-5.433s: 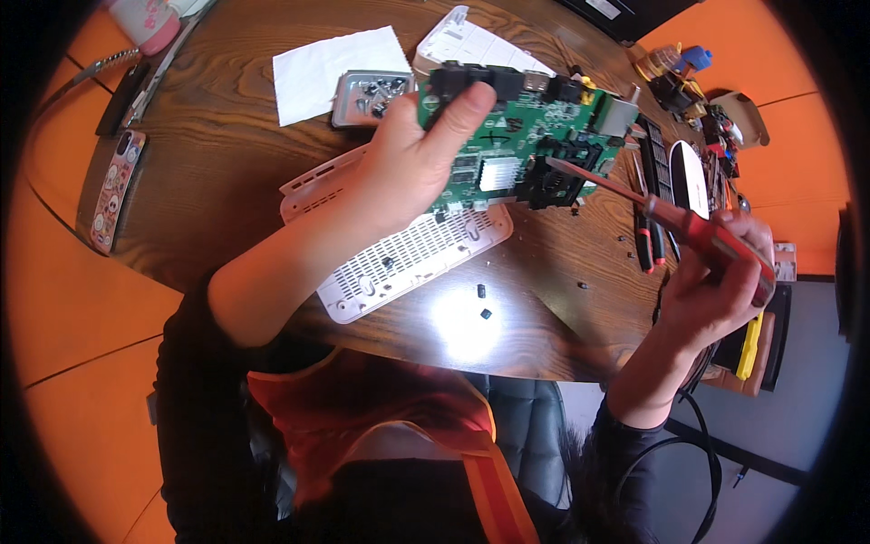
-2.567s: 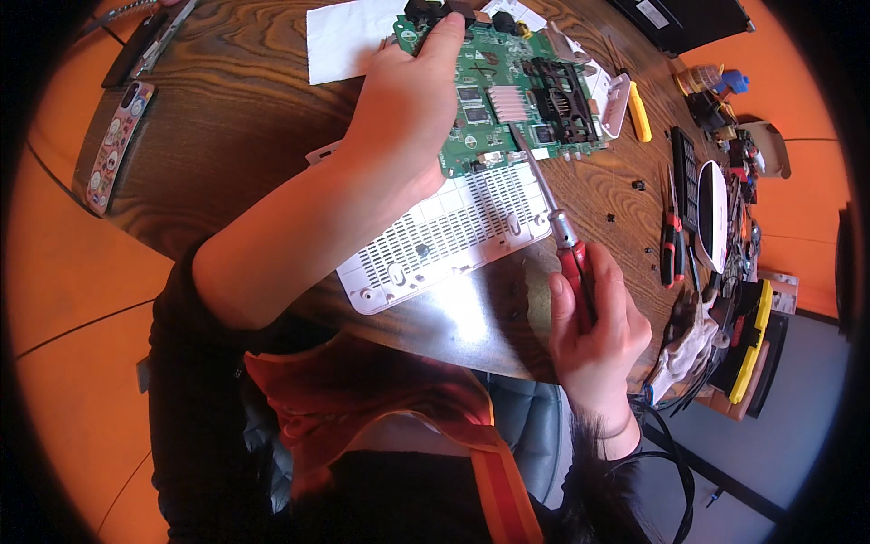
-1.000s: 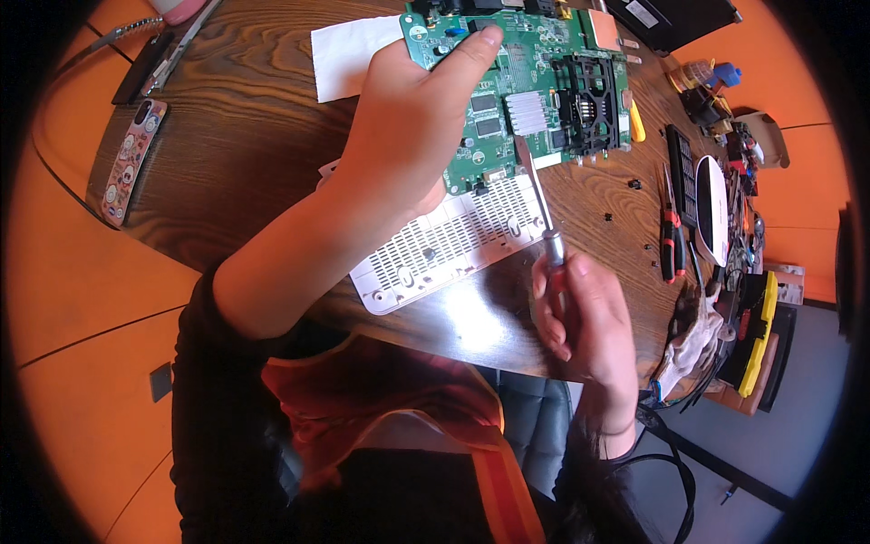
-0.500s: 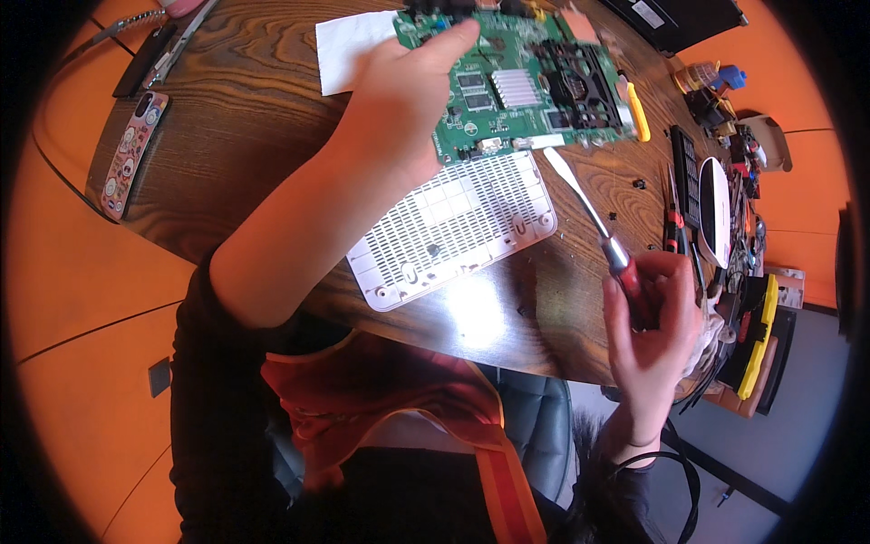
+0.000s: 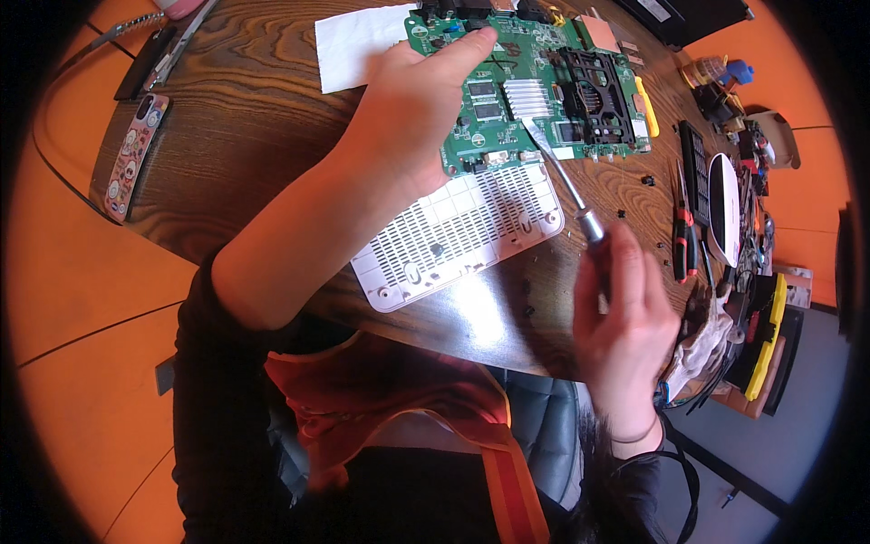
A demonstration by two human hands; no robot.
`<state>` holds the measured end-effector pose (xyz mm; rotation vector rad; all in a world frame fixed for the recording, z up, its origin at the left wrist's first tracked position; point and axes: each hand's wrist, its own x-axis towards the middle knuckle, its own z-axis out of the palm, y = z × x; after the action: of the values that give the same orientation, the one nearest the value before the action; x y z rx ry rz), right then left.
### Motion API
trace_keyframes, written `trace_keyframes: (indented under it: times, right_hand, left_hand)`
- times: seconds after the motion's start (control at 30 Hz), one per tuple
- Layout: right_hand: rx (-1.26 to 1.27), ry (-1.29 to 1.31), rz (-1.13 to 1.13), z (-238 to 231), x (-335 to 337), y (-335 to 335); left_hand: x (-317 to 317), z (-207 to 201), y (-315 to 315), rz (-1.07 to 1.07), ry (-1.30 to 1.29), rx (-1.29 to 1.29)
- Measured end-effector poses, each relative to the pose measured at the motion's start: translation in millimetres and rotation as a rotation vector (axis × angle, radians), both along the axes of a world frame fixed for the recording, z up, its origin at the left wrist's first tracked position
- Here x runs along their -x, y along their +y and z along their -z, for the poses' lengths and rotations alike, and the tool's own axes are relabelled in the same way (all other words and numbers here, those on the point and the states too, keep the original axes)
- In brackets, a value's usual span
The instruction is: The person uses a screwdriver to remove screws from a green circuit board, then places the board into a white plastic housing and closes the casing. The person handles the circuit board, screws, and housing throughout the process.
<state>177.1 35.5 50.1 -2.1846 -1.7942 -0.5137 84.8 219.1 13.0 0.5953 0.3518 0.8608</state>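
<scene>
A green circuit board (image 5: 497, 95) is gripped along its left side by my left hand (image 5: 417, 100), the thumb lying over its top. The board carries a silver finned heatsink (image 5: 527, 99) and a black plastic frame. My right hand (image 5: 625, 317) is wrapped round the dark handle of a flat-bladed screwdriver (image 5: 565, 179). The blade's tip is at the lower edge of the heatsink; whether it touches cannot be made out. Partly beneath the board lies a white slotted casing panel (image 5: 462, 236), with a small dark piece on it.
White paper (image 5: 349, 50) lies behind my left hand. A phone in a patterned case (image 5: 136, 159) rests at the far left. On the right are red-handled pliers (image 5: 685, 240), a white oblong device (image 5: 722, 208) and cluttered tools. Small black bits are scattered beside the panel.
My right hand has moved left and the screwdriver's tip has come over the board to the heatsink. The board has shifted slightly right, still in my left hand.
</scene>
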Motion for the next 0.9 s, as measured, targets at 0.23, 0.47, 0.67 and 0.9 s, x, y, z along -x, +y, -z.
trace_keyframes:
  times: [0.23,0.47,0.67,0.9]
  right_hand:
    - [0.055,0.671,-0.047,11.8,7.2,7.6]
    - [0.121,2.087,-0.122,7.3,-3.6,12.0]
    - [0.195,2.619,-0.155,9.5,-7.7,17.3]
    - [-0.118,0.516,0.039,-22.2,-9.4,-8.2]
  left_hand:
    - [6.8,-18.1,-6.1,-0.112,0.163,-0.078]
    - [7.8,-28.3,-9.8,-0.224,0.107,-0.188]
    - [5.4,-25.7,-8.5,-0.249,0.082,-0.218]
    - [11.2,-20.1,9.1,-0.071,-0.014,0.087]
